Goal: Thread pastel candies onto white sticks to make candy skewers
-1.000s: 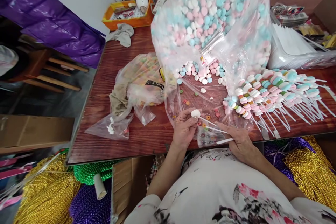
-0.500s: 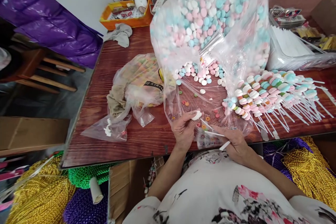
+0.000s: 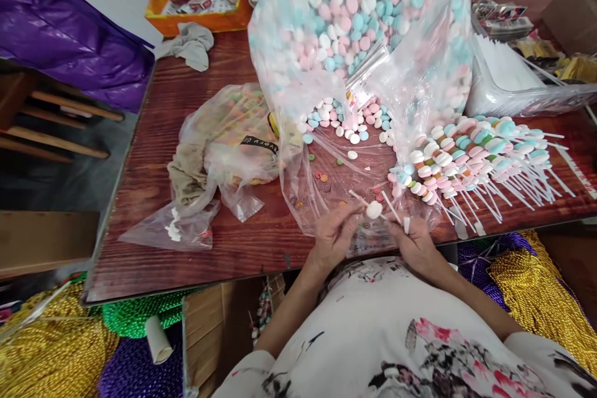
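A round white candy (image 3: 374,210) is between my hands, with a thin white stick apparently running through it. The stick's tip pokes out up and left, past my left fingers. My left hand (image 3: 333,235) is closed, its thumb and fingertips pinched at the candy's left edge. My right hand (image 3: 415,247) is closed around white sticks (image 3: 390,206); one points upward, and a flat white end shows near the knuckles. Just beyond lies a clear plastic bag (image 3: 298,199) with small coloured rings on it. To the right is a pile of candy skewers (image 3: 476,161) with white sticks.
A big clear bag of pink, blue and white candies (image 3: 354,12) stands behind. Left of it are a knotted bag (image 3: 233,137) and a grey cloth (image 3: 191,46). An orange tray (image 3: 163,18) sits at the back; a clear bin (image 3: 513,96) with white sticks is at right.
My left hand has moved right and down with the white candy, which now sits on a stick between the hands. The right hand's loose stick now points upward. The view has shifted slightly.
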`<state>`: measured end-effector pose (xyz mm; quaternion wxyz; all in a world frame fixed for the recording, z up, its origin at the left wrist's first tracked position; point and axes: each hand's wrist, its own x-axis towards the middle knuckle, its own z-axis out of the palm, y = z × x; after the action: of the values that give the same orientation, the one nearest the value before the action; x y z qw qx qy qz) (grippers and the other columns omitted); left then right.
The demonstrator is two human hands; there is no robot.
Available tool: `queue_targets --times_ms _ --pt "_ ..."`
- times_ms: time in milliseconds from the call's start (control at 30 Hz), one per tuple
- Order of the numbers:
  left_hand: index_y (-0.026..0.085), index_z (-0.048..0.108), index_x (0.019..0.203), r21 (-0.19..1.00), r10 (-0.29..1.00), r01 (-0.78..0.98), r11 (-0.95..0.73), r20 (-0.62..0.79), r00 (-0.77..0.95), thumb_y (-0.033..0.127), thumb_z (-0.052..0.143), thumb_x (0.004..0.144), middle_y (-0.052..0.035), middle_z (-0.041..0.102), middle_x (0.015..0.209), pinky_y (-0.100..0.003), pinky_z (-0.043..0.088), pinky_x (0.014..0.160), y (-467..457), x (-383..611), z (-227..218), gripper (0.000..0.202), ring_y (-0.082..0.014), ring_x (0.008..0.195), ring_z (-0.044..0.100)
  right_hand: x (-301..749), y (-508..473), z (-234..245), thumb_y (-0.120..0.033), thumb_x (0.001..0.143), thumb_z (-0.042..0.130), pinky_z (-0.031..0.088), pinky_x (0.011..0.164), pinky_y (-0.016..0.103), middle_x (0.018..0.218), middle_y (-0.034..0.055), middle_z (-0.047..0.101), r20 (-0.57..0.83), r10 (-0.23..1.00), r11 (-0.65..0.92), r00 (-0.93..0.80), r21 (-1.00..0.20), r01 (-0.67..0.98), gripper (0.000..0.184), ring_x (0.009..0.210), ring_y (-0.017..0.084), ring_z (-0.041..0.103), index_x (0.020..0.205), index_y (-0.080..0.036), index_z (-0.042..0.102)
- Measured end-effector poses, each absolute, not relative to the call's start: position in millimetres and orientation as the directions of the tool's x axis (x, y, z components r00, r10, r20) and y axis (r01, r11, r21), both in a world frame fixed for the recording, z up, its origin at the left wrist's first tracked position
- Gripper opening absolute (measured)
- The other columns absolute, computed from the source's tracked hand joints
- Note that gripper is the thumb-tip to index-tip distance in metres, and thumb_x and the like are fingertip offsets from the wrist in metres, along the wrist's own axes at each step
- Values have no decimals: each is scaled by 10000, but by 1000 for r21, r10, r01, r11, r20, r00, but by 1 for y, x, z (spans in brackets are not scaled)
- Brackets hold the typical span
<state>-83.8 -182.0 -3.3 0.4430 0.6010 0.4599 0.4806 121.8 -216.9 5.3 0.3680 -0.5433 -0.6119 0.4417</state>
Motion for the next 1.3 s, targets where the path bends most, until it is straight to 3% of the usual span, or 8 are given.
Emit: queue_targets --times_ms 133,300,700,967,1067,1133,1233,1300 --pt "222 748 997 866 957 431 -253 159 243 187 621 864 -37 735 880 -310 520 783 -157 -96 -4 187 -173 815 668 160 -209 9 -298 958 457 427 610 277 650 -9 559 -19 992 47 -121 -852 521 239 614 156 493 821 -211 632" --pt "171 730 848 658 853 642 -394 2 521 116 597 836 -49 633 811 -315 465 737 -158 -93 7 145 -180 787 592 174 -218 1 -179 925 430 389 606 273 653 -3 591 -71 960 122 -270 -763 635 221 609 164 520 871 -210 642" --pt "161 638 851 562 815 602 -567 277 509 123 540 881 -76 651 905 -359 452 821 -151 -81 -1 109 -205 876 552 173 -223 -6 -218 954 429 393 598 268 656 -9 573 -67 966 98 -249 -799 594 221 608 158 498 839 -211 617" --pt "148 650 812 327 711 632 -702 281 644 8 454 817 -121 658 890 -367 489 764 -165 -69 -13 241 -228 843 566 172 -228 -8 -211 949 418 422 615 279 693 4 601 -35 972 116 -234 -793 598 234 637 169 529 901 -224 646" --pt "165 691 936 453 762 614 -647 350 545 40 479 834 -111 675 933 -365 506 789 -175 -75 -13 265 -221 879 599 170 -228 -7 -176 927 430 431 627 276 734 8 639 -42 975 99 -216 -793 601 238 658 167 551 945 -214 665" --pt "189 709 969 658 852 544 -520 352 387 97 546 850 -89 691 941 -344 520 803 -177 -76 -10 223 -202 888 630 169 -227 -3 -149 913 432 441 638 273 749 8 661 -34 975 105 -220 -802 588 251 668 165 566 949 -212 672" --pt "208 725 932 963 982 197 -186 179 56 189 719 786 -34 710 869 -285 542 744 -178 -71 1 147 -160 796 667 166 -227 7 -123 904 430 473 686 282 820 15 706 4 966 144 -259 -841 522 285 726 173 619 1019 -216 674" --pt "213 724 932 994 997 -109 -7 -2 -74 213 811 700 -1 713 802 -260 552 688 -177 -66 10 248 -143 721 678 163 -229 13 -139 921 424 484 696 291 843 20 716 15 958 161 -287 -856 491 294 739 179 640 1055 -222 673"
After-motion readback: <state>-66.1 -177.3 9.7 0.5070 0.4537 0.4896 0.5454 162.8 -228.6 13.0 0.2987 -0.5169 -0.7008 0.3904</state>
